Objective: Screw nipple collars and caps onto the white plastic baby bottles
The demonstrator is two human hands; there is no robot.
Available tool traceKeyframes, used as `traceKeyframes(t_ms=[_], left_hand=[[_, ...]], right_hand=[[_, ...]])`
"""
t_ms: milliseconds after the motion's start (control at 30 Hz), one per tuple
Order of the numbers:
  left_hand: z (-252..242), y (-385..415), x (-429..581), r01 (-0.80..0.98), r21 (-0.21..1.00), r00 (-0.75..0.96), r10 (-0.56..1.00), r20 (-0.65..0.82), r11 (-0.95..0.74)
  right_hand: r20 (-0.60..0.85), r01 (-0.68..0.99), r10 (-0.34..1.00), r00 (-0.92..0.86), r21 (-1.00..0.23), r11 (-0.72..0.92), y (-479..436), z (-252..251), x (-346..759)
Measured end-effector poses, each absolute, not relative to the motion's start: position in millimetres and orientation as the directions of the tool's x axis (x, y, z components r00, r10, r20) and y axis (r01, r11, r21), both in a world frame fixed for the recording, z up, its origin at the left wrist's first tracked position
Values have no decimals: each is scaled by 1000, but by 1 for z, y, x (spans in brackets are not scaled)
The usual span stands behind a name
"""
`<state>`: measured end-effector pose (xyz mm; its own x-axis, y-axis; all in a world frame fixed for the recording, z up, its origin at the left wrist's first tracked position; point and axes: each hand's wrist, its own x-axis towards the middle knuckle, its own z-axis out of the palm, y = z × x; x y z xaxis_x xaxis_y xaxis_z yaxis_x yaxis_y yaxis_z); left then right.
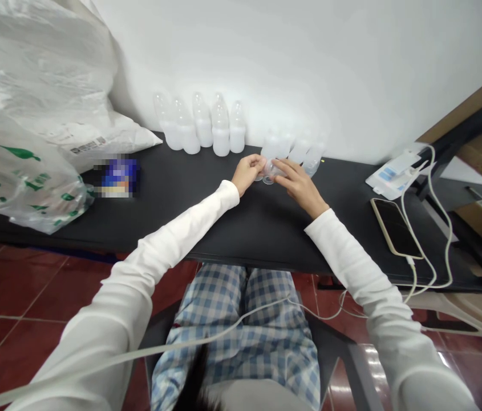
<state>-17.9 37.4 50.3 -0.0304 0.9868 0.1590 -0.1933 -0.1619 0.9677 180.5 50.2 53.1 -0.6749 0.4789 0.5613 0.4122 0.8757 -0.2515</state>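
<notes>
Close together above the black table, both hands meet over a small clear plastic cap (270, 170). My left hand (248, 172) is closed in a pinch at the cap's left side; what its fingertips grip is too small to make out. From the right, the fingers of my right hand (298, 181) are wrapped round the cap, partly covering it. Just behind the hands, several translucent white bottles (275, 144) stand against the wall, some hidden by my fingers. Further left, several frosted bottles with clear domed tops (221, 128) stand upright in a group.
A large white plastic bag (65, 85) and a clear bag with green print (27, 165) fill the left side. Near them lies a blurred blue packet (120, 176). At the right are a phone (397, 228) with a white cable and a white box (395, 174).
</notes>
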Motion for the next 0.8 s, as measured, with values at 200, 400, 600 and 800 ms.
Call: traceKeyframes(t_ms=[200, 400, 600, 800], left_hand=[[45, 34, -12, -248, 965, -24, 996, 84, -87], [35, 33, -7, -137, 958, -137, 962, 235, -254], [30, 33, -8, -10, 924, -196, 907, 374, -383], [30, 37, -11, -54, 937, -270, 909, 318, -344]], right_hand=[[612, 433, 466, -640, -214, 876, 47, 54, 177], [653, 573, 605, -456, -304, 761, 45, 49, 176], [604, 628, 654, -456, -302, 717, 46, 44, 172], [630, 581, 496, -597, -86, 809, 43, 48, 174]])
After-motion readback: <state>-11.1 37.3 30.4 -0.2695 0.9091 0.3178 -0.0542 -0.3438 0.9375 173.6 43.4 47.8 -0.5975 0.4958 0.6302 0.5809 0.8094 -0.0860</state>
